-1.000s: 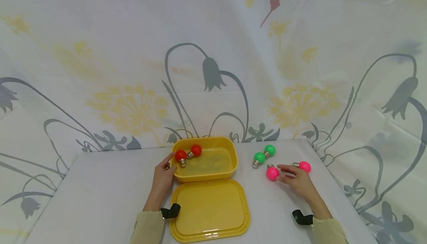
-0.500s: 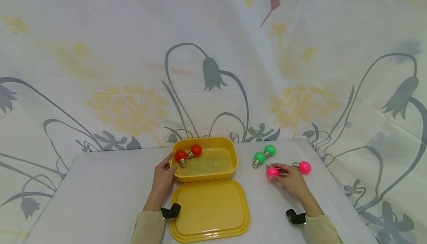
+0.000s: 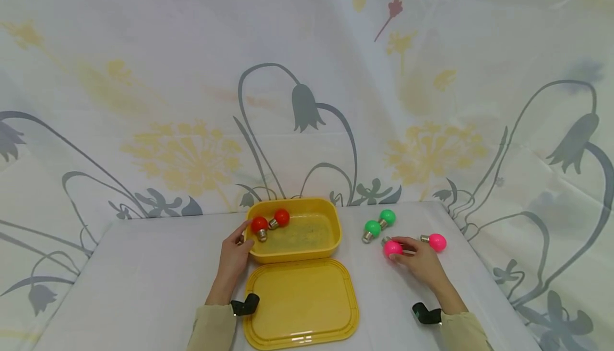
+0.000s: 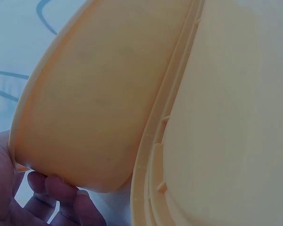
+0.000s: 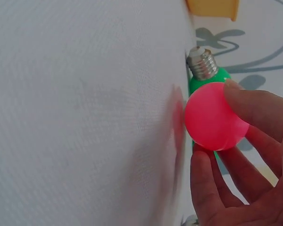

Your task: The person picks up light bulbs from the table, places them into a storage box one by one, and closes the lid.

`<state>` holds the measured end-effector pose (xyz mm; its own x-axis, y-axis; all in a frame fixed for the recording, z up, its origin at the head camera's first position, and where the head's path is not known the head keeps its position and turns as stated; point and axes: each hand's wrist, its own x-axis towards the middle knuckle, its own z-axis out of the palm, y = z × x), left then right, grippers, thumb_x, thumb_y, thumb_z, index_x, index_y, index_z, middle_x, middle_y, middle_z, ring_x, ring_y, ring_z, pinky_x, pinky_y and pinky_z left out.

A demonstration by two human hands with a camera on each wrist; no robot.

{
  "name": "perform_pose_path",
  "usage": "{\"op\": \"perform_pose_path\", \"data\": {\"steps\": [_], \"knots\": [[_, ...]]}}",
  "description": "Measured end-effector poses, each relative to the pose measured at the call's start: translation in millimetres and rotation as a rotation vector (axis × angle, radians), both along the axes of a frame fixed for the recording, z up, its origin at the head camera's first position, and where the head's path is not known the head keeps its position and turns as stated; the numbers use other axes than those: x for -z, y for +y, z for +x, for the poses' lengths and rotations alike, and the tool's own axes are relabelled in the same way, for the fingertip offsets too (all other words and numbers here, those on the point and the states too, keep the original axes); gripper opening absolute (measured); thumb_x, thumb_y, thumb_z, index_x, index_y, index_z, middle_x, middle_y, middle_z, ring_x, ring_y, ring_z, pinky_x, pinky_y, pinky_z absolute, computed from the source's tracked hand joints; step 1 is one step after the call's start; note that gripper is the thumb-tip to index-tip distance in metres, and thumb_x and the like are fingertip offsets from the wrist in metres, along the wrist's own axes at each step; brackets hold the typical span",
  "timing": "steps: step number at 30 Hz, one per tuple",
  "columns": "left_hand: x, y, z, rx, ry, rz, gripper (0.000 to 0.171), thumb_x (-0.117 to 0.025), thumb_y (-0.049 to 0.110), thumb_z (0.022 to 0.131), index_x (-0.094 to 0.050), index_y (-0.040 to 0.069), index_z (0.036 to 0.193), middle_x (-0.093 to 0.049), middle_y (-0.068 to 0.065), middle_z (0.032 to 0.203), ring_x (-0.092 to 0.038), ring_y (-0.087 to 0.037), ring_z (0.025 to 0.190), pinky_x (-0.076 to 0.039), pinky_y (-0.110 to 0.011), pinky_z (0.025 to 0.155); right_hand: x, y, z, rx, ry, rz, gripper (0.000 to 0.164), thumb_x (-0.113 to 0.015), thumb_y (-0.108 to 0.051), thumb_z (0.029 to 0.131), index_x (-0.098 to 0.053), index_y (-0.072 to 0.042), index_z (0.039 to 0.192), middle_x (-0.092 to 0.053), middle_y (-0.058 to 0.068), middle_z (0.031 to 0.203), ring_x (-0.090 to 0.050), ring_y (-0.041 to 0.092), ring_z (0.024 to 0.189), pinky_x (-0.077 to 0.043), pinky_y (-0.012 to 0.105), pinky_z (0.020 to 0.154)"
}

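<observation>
Two pink bulbs (image 3: 390, 249), two green (image 3: 372, 227), two red (image 3: 259, 225).

The right hand (image 3: 424, 262) has moved in since a second ago: its fingers (image 3: 409, 242), then parted at one side of a pink bulb (image 3: 392, 250), now pinch it. The bulb's metal base (image 3: 386, 240) appears turned slightly away from the fingers. The sleeve (image 3: 462, 331) and black wrist camera (image 3: 426, 313) behind them have shifted along.

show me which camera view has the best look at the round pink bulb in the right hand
The right wrist view: the round pink bulb appears large there, pinched in the right hand. The head view shows it small and partly covered, its metal base in sight; the left wrist view doesn't show it.
</observation>
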<state>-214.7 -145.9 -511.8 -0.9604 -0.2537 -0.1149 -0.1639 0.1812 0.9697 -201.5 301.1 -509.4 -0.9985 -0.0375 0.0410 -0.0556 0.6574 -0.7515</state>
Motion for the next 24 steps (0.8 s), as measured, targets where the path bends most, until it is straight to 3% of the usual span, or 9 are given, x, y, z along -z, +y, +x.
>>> {"op": "perform_pose_path", "data": {"steps": [15,24], "knots": [[0.2,0,0.7,0.003,0.005,0.003,0.057,-0.054,0.002,0.089,-0.054,0.015,0.145,-0.040,-0.010,0.096,-0.041,-0.022,0.089,-0.034,-0.020,0.059,-9.2,2,6.0,-0.017,0.062,-0.046,0.046,-0.079,-0.015,0.085,-0.065,0.000,0.126,-0.064,0.019,0.121,-0.061,0.038,0.110,-0.054,0.042,0.087],[0.0,0,-0.1,0.005,0.006,-0.001,0.057,-0.053,0.002,0.089,-0.054,0.014,0.145,-0.039,-0.010,0.096,-0.040,-0.022,0.089,-0.034,-0.019,0.059,-13.4,-2,6.1,-0.019,0.078,-0.072,0.046,-0.079,-0.013,0.084,-0.065,0.000,0.126,-0.065,0.019,0.120,-0.062,0.037,0.110,-0.055,0.036,0.086]]}}
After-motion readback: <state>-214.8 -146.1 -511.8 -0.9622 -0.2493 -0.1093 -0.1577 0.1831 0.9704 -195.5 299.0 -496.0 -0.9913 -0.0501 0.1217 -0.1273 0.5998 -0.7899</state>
